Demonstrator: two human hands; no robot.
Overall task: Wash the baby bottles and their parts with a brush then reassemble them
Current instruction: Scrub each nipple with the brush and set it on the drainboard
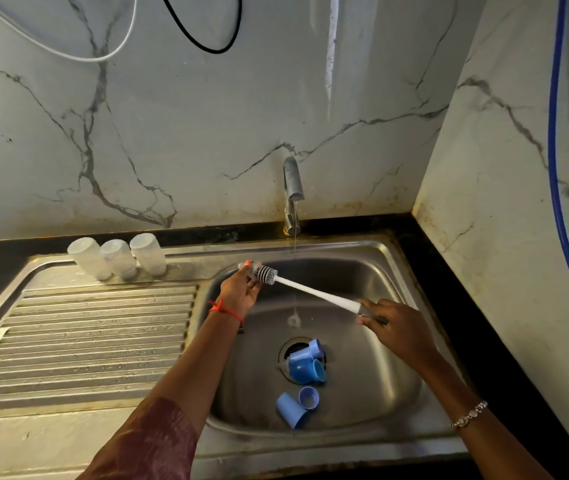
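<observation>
Three clear bottles (116, 258) stand inverted on the steel sink (373, 386) ledge, just left of L fingers; marble wall behind, tap (292, 188) running. L hand (241, 292) pinches a small clear part (247, 266), brush (311, 289) head against it. R hand (397, 329) fingers clamped on the brush handle. Blue caps (302, 365) lie below both hands at the drain, basin walls well apart.

A home kitchen: steel sink (390, 258) with ribbed drainboard (96, 327), running tap (291, 188), marble-patterned wall (172, 116).
</observation>
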